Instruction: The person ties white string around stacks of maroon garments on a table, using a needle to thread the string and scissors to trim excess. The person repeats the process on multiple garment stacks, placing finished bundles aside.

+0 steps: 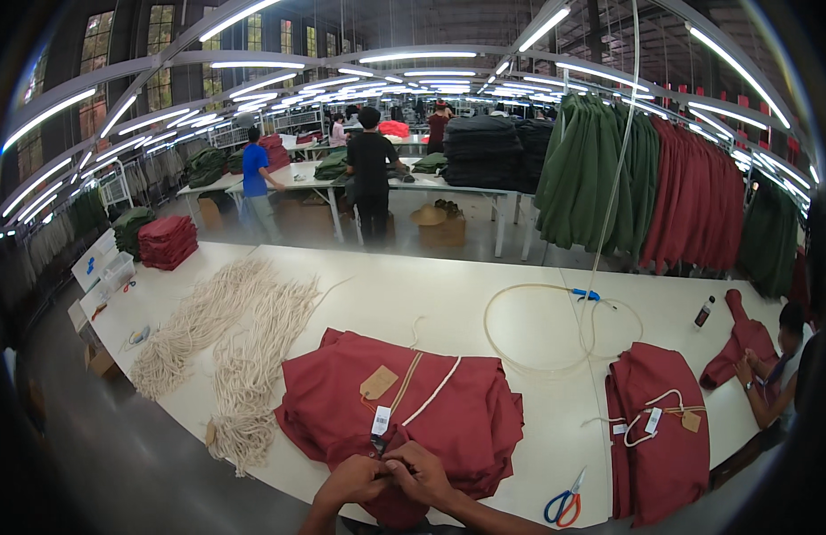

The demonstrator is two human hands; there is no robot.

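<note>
A folded dark red garment point(466, 408) lies on the white table in front of me. At its near edge my left hand point(359, 476) and my right hand point(419, 471) meet, fingers pinching the red cloth together. Just above my fingertips sits a small dark fitting point(378, 443). A white barcode tag point(381, 420) and a brown card tag point(379, 382) rest on the cloth. A white cord point(433, 391) and a tan cord point(410, 376) run across the garment to its far edge. What lies between my fingertips is hidden.
Bundles of cream cords point(252, 374) spread at left. Scissors point(565, 501) lie at near right, beside another folded red garment point(653, 448). A clear hose with a blue air gun point(584, 294) and a bottle point(704, 312) are farther back. A person point(780, 374) handles red cloth at right.
</note>
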